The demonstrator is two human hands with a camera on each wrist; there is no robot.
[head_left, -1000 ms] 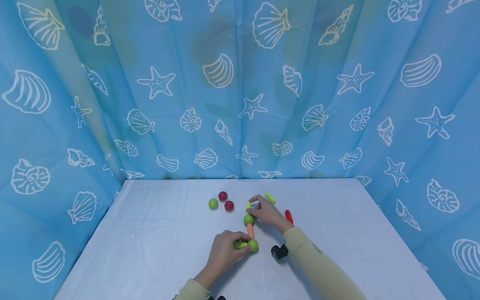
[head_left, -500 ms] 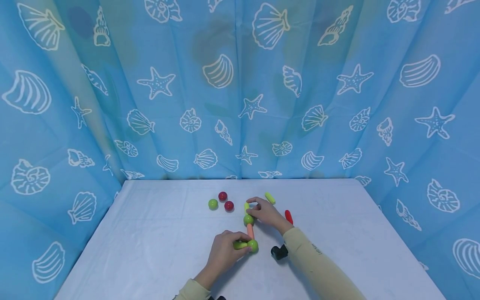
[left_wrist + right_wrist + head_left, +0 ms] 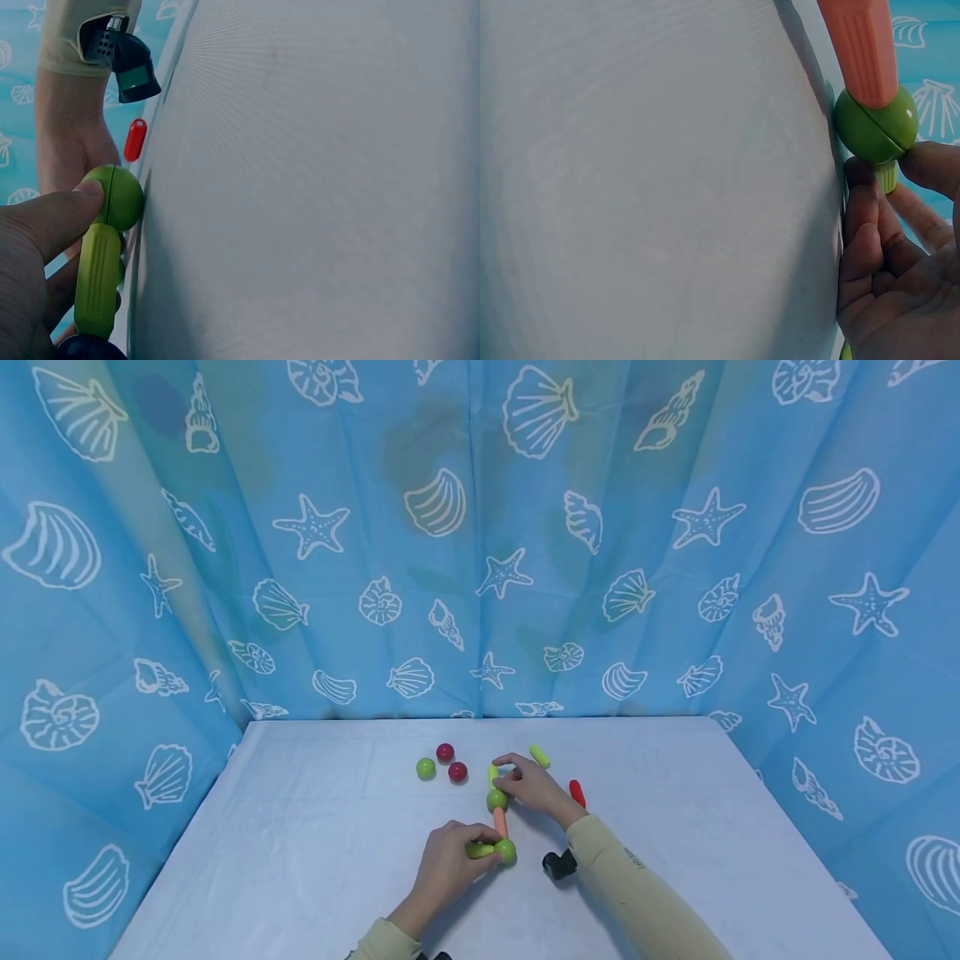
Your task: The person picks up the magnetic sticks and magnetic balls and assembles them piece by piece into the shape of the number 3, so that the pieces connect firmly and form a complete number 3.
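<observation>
My left hand (image 3: 450, 860) pinches a toy construction piece at its near green ball (image 3: 507, 852), its thumb lying on the ball in the left wrist view. A yellow-green rod (image 3: 97, 281) runs from this ball to a dark blue ball (image 3: 91, 349), mostly cut off by the frame. A salmon-pink rod (image 3: 500, 823) links the near ball to a far green ball (image 3: 497, 800). There my right hand (image 3: 532, 783) holds a second yellow-green rod (image 3: 492, 772) against the ball. In the right wrist view its thumb touches the ball and its fingers partly hide the rod.
Two red balls (image 3: 446, 752) and a loose green ball (image 3: 426, 768) lie left of the far end. Beyond the right hand is a yellow-green rod (image 3: 540, 756), and a red rod (image 3: 577, 792) lies beside the right wrist. A shell-patterned curtain (image 3: 480, 610) borders the white table (image 3: 300, 827).
The far yellow-green rod has swung slightly left and shows more above the right fingertips. The right hand has shifted very little; the left hand stays in place.
</observation>
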